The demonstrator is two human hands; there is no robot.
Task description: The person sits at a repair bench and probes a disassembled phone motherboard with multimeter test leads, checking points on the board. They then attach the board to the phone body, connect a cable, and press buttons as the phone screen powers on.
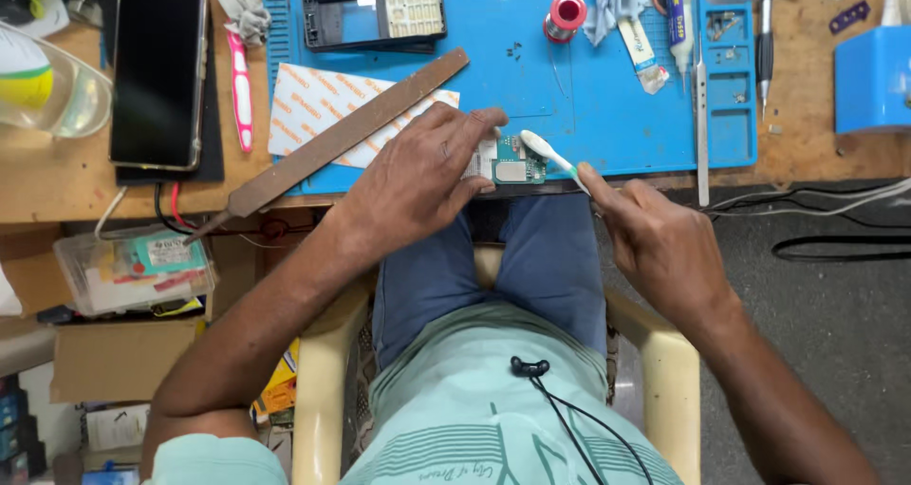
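The left hand [422, 172] lies flat over a small green circuit board [512, 159], fingers pressing it onto the near edge of the blue mat [607, 86] on the worktop [57, 186]. The right hand [655, 243] grips a white toothbrush [548, 150], its head touching the board's right end. The board sits between the 2 hands. A long metal file [332, 139] lies just left of the left hand.
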